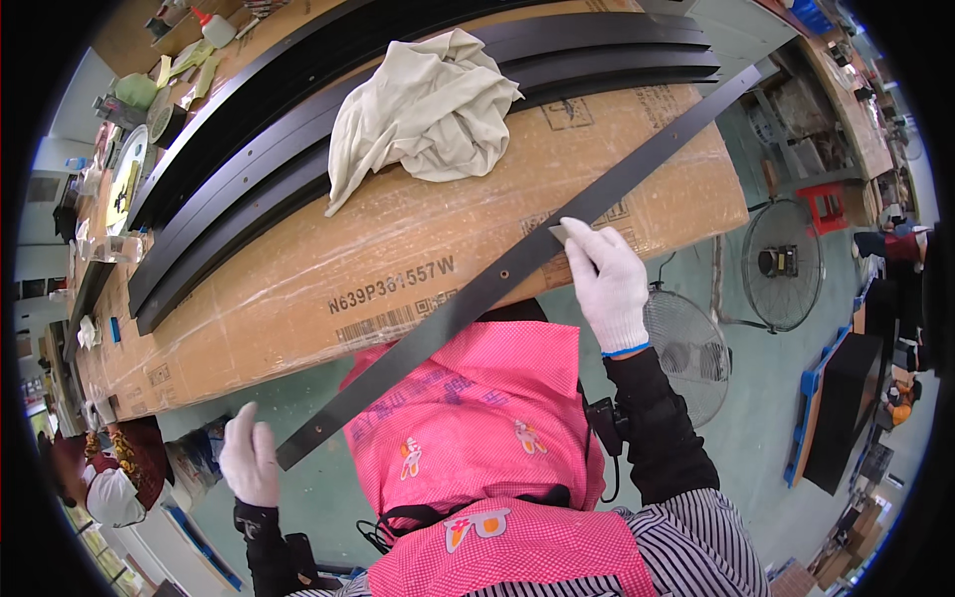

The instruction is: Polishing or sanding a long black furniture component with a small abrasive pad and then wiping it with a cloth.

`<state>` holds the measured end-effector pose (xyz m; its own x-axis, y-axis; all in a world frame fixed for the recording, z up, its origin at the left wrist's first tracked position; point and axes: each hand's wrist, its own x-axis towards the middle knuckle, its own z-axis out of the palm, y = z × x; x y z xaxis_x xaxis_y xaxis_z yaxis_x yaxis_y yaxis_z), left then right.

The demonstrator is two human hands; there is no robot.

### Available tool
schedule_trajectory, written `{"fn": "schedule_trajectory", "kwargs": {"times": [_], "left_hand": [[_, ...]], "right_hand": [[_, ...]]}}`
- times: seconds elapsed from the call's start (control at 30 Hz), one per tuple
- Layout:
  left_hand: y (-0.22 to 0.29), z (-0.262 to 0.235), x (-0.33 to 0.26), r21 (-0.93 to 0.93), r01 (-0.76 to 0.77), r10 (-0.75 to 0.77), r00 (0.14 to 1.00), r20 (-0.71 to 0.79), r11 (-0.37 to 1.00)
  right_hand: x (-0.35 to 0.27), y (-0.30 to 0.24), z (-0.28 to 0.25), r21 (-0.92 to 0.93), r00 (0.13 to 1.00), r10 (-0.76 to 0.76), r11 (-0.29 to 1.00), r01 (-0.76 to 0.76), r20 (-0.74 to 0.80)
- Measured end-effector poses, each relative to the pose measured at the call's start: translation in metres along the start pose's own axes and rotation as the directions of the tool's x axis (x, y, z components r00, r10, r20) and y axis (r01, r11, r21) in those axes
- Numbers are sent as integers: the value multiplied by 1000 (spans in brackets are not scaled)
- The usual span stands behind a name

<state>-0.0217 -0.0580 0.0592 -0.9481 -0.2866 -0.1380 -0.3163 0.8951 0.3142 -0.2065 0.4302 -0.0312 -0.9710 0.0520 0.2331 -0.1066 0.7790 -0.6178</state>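
A long, dark flat strip (458, 310) with small holes lies slantwise across the near edge of a cardboard-covered bench, its lower left end jutting out past the edge. My right hand (604, 284), in a white glove, pinches a small greyish piece (558, 233) against the strip's upper face; its kind is too small to tell. Beside the strip's lower left end is my left hand (249, 460), also gloved, fingers stretched out and not wrapped around the strip. A crumpled off-white cloth (423, 109) rests farther back on the bench.
Several similar black strips (259, 164) lie along the back of the bench's cardboard (269, 298). A white bottle with a red tip (214, 28) stands at the far left. Floor fans (783, 261) stand at the right. Another person (114, 488) is at the lower left.
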Motion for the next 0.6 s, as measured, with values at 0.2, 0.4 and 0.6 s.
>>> {"fn": "schedule_trajectory", "kwargs": {"times": [0.2,0.4,0.6], "left_hand": [[175,42,28,-41,-486,487,868,94,873],[226,113,62,63,-594,591,805,56,802],[211,117,64,49,-583,584,812,5,811]], "right_hand": [[-21,-21,6,145,999,36,989,-31,-31],[21,-4,-16,-81,986,-141,988,134,-84],[74,31,-46,-129,977,46,989,-74,-208]]}}
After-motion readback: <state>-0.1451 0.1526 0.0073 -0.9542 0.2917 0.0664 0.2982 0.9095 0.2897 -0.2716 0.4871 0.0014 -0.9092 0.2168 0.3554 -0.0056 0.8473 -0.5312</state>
